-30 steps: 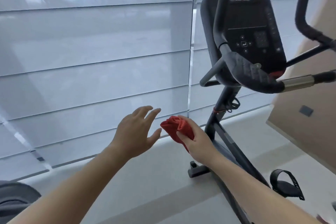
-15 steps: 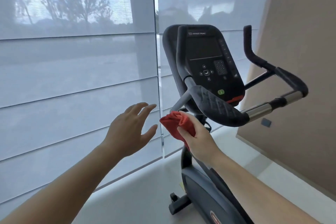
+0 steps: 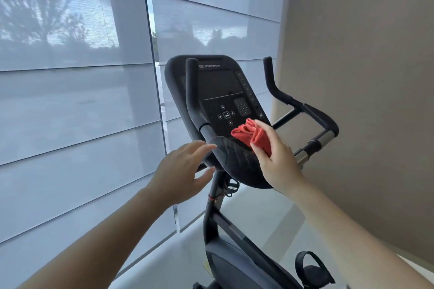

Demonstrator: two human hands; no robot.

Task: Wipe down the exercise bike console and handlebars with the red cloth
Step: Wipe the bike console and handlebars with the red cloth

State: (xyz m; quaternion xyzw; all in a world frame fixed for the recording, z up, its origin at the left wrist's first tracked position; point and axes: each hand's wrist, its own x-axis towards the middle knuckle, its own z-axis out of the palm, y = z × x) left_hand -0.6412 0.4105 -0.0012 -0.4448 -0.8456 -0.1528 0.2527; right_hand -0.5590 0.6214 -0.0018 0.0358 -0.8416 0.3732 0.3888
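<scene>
The right hand (image 3: 276,162) holds the red cloth (image 3: 252,136), bunched up between the thumb and the fingers. The cloth sits at the bottom edge of the console (image 3: 220,98), just under the round buttons and the small number pad. It looks like it touches the console there, but the folds hide the spot, so I cannot be sure.

The left hand (image 3: 182,171) is open with the fingers spread and holds nothing. Its fingertips (image 3: 209,146) reach to the left end of the near black handlebar pad (image 3: 231,162). They seem to be right at the pad, maybe just touching it.

The console is black with a dark screen, and the words STAR TRAC are at its top edge. A tall black handlebar post (image 3: 191,91) stands in front of its left side. The right handlebar (image 3: 303,110) bends away to the right side, with a shiny silver part near its end.

Behind the exercise bike (image 3: 212,223) is a gray window blind (image 3: 70,105). A tan wall (image 3: 366,77) is on the right. A foot pedal with a strap (image 3: 312,270) shows at the bottom.
</scene>
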